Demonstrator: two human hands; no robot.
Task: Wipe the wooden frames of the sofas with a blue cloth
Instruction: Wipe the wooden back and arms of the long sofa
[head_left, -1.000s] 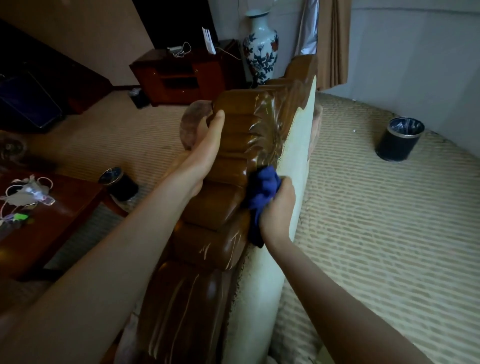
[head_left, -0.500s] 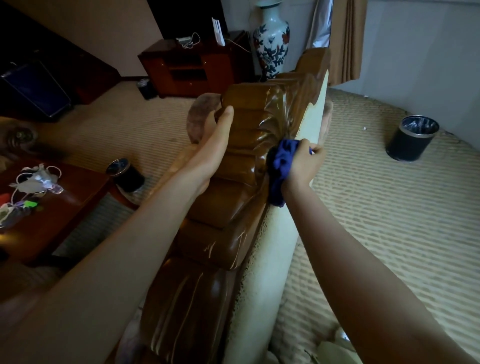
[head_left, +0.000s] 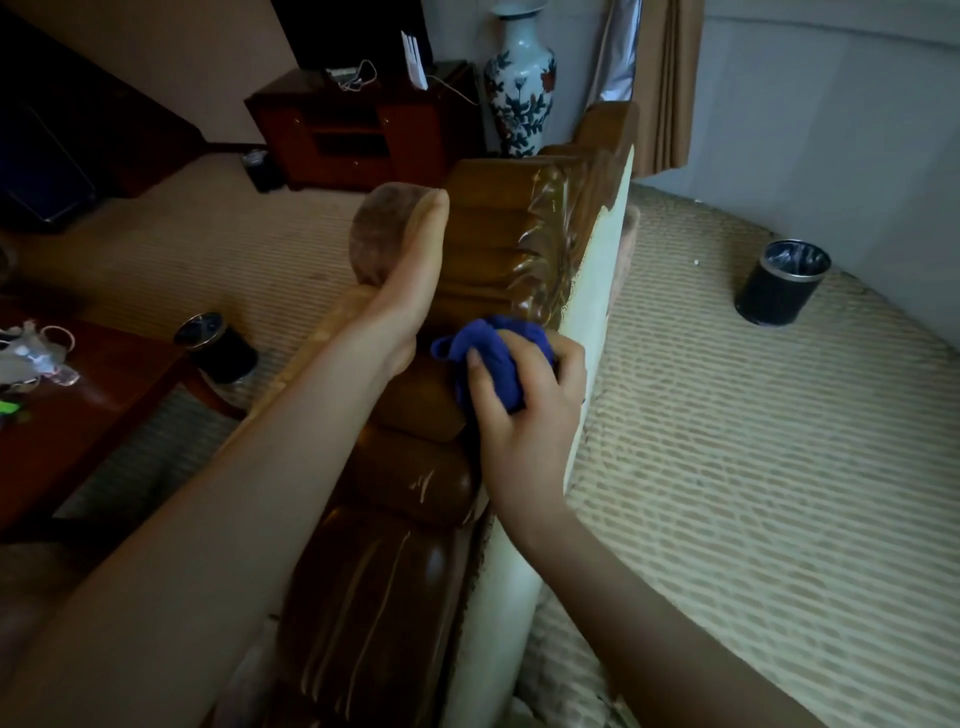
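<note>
The sofa's carved wooden frame (head_left: 493, 244) runs up the middle of the view, glossy brown with rounded ribs and a leaf carving along its right edge. My right hand (head_left: 524, 410) grips a bunched blue cloth (head_left: 493, 353) and presses it onto the top of the ribbed wood beside the leaf carving. My left hand (head_left: 415, 280) lies flat against the left side of the frame, fingers straight and pointing away from me. The sofa's pale back panel (head_left: 587, 322) runs along the frame's right side.
A black waste bin (head_left: 782, 283) stands on the carpet at right, another bin (head_left: 218, 345) by the dark wooden table (head_left: 83, 415) at left. A blue-and-white vase (head_left: 519, 78) and a wooden cabinet (head_left: 353, 130) stand at the far wall. Curtains hang behind the sofa.
My right hand has brought the cloth from the frame's right carved edge onto the top of the ribbed wood, nearer me. My left hand has stayed on the frame's left side.
</note>
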